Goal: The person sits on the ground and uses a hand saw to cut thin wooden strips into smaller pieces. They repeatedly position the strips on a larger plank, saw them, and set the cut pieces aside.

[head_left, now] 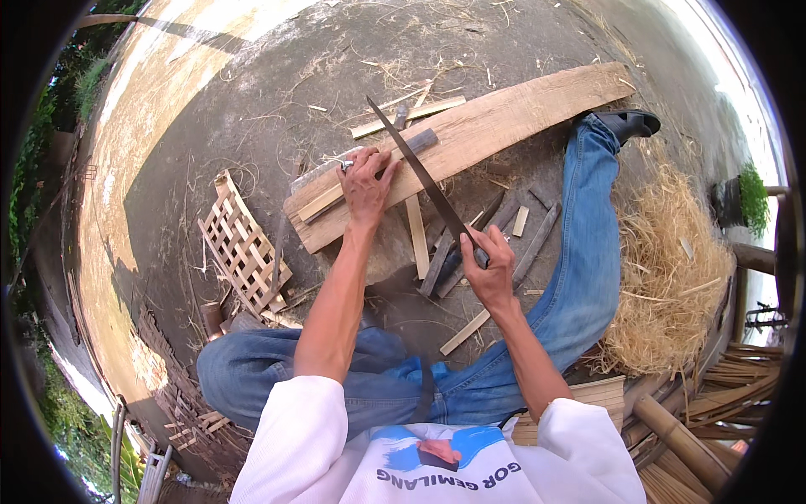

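A long dark blade (430,186), wide near its handle and narrowing to a pointed tip, slants up and left from my right hand (489,267). My right hand is closed around its handle; I cannot tell whether the blade is a saw or a knife. My left hand (367,183) is closed over a split bamboo piece (417,143) and presses it onto a wide wooden plank (520,109). The blade passes over the plank, right of my left fingers. Whether it touches the bamboo is unclear. A pale bamboo strip (322,202) lies along the plank under my left hand.
Several dark and pale bamboo pieces (537,244) lie between my legs. On the left is a woven bamboo panel (245,239). Straw-like shavings (672,277) are heaped beyond my right leg (588,227). A potted plant (739,202) stands at the far right.
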Action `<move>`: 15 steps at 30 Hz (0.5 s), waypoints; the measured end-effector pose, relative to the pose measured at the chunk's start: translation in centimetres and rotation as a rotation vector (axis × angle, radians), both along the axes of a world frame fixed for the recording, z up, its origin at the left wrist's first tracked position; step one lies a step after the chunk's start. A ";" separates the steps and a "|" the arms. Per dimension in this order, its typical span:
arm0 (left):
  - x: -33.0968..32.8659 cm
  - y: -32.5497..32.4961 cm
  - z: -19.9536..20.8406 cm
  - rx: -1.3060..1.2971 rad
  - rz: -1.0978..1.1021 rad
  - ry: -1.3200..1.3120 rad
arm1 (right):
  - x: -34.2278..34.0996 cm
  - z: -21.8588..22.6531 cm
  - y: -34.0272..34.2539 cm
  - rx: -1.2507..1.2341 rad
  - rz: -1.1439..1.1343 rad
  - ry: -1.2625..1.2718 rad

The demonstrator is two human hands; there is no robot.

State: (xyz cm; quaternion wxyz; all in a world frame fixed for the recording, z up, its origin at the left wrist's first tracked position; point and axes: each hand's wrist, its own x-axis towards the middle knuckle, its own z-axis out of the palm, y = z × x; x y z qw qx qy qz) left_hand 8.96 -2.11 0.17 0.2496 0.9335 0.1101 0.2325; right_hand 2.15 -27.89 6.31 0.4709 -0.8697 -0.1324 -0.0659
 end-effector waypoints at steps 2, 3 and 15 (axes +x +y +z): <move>0.3 -0.3 0.2 0.041 0.001 0.005 | 3.3 0.2 2.8 0.045 0.006 -0.041; 0.5 -0.5 0.4 0.059 0.002 0.006 | 4.4 0.3 3.3 0.021 0.014 -0.065; 0.7 -0.1 0.2 0.010 0.003 0.046 | 4.8 0.2 4.2 -0.039 0.008 -0.120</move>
